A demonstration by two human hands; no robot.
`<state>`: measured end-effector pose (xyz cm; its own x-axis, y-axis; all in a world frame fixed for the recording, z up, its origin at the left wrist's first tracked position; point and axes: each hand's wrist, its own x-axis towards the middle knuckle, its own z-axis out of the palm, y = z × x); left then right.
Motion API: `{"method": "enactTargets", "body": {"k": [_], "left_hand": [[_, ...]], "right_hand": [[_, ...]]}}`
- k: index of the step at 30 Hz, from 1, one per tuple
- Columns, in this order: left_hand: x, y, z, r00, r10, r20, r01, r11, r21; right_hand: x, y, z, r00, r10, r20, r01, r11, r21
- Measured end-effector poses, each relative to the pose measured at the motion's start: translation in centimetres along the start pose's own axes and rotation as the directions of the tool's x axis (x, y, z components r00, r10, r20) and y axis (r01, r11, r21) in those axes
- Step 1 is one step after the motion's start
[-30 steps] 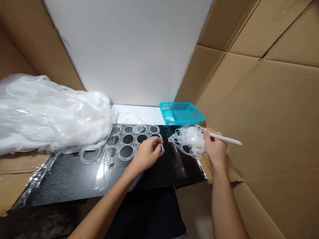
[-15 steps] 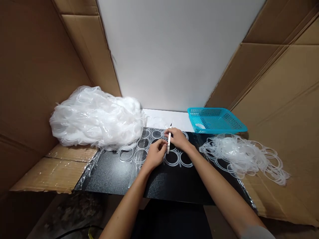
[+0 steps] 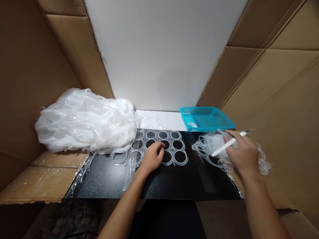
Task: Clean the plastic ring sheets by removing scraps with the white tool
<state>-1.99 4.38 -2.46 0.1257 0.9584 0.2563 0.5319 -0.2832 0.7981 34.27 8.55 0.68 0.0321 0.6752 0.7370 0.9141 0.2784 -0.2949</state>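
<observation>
Two hands work over a glossy black tabletop (image 3: pixel 174 181) walled by brown cardboard (image 3: pixel 279 99): left hand (image 3: pixel 152 158) curled, pressing a clear sheet of ring cut-outs (image 3: pixel 161 146); right hand (image 3: pixel 243 154) gripping a thin white knife (image 3: pixel 228 143). No writing is legible.

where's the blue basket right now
In the head view the blue basket sits at the back right of the black mat, against the cardboard wall, just behind the loose pile of clear rings that the right hand reaches into.

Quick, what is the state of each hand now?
Left hand: fingers curled, pressing on the sheet of clear rings; holds nothing.
Right hand: closed on a thin white tool, over the loose ring pile.
</observation>
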Motion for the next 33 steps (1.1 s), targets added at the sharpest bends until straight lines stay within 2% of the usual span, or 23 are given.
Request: {"method": "enactTargets", "body": {"k": [3, 5, 7, 9, 10, 12, 13, 14, 17, 19, 22, 25, 27, 33], "left_hand": [[-0.1, 0.6, 0.1, 0.997, 0.073, 0.040, -0.075, 0.995, 0.065], [-0.3, 1.1, 0.0, 0.992, 0.108, 0.064, -0.114, 0.989, 0.098], [-0.9, 1.2, -0.7, 0.991, 0.124, 0.058, -0.131, 0.981, 0.144], [-2.3, 0.9, -2.2, 0.994, 0.113, -0.008, -0.107, 0.963, 0.247], [-3.3, 0.4, -3.2, 0.993, 0.094, -0.065, -0.068, 0.945, 0.320], [-5.6, -1.1, -5.7, 0.982, 0.039, -0.187, 0.049, 0.893, 0.447], [-6.8, -1.9, -7.0, 0.972, 0.008, -0.237, 0.114, 0.861, 0.496], [-8.0, -2.8, -8.3, 0.959, -0.002, -0.285, 0.160, 0.832, 0.531], [-10.4, -5.1, -11.4, 0.964, -0.028, -0.265, 0.176, 0.815, 0.552], [-10.8, -6.0, -12.4, 0.973, -0.026, -0.231, 0.158, 0.802, 0.576], [-10.2, -6.7, -13.0, 0.983, -0.019, -0.180, 0.127, 0.784, 0.608], [-9.4, -6.8, -13.1, 0.990, -0.004, -0.142, 0.085, 0.819, 0.568], [-9.3, -6.3, -13.1, 0.990, 0.013, -0.144, 0.068, 0.838, 0.542], [-9.3, -4.9, -12.7, 0.997, 0.012, -0.075, 0.036, 0.800, 0.599]], "right_hand": [[-2.0, 3.0, -2.7, 0.998, 0.031, 0.057, -0.032, 0.999, 0.026], [-3.0, 3.0, -3.7, 0.997, 0.026, 0.078, -0.032, 0.996, 0.086], [-4.1, 1.2, -4.0, 0.995, 0.043, 0.085, -0.055, 0.987, 0.152], [-5.3, -1.9, -3.6, 0.984, 0.035, 0.176, -0.080, 0.964, 0.255], [-6.0, -3.7, -3.2, 0.964, -0.028, 0.264, -0.062, 0.942, 0.329], [-7.1, -7.1, -1.9, 0.891, -0.181, 0.416, -0.024, 0.897, 0.441], [-7.6, -8.6, -1.1, 0.849, -0.233, 0.474, -0.015, 0.886, 0.463], [-7.9, -9.8, -0.3, 0.831, -0.247, 0.499, -0.019, 0.883, 0.469], [-8.2, -12.0, 1.9, 0.826, -0.184, 0.533, -0.075, 0.901, 0.427], [-8.1, -12.4, 2.9, 0.824, -0.142, 0.548, -0.101, 0.915, 0.390], [-7.8, -12.7, 3.4, 0.808, -0.158, 0.567, -0.041, 0.945, 0.323], [-7.3, -12.9, 3.1, 0.789, -0.211, 0.576, 0.059, 0.961, 0.271], [-6.8, -12.9, 2.8, 0.788, -0.222, 0.574, 0.077, 0.961, 0.267], [-3.8, -12.6, 1.8, 0.817, -0.091, 0.569, -0.139, 0.927, 0.347]]}}
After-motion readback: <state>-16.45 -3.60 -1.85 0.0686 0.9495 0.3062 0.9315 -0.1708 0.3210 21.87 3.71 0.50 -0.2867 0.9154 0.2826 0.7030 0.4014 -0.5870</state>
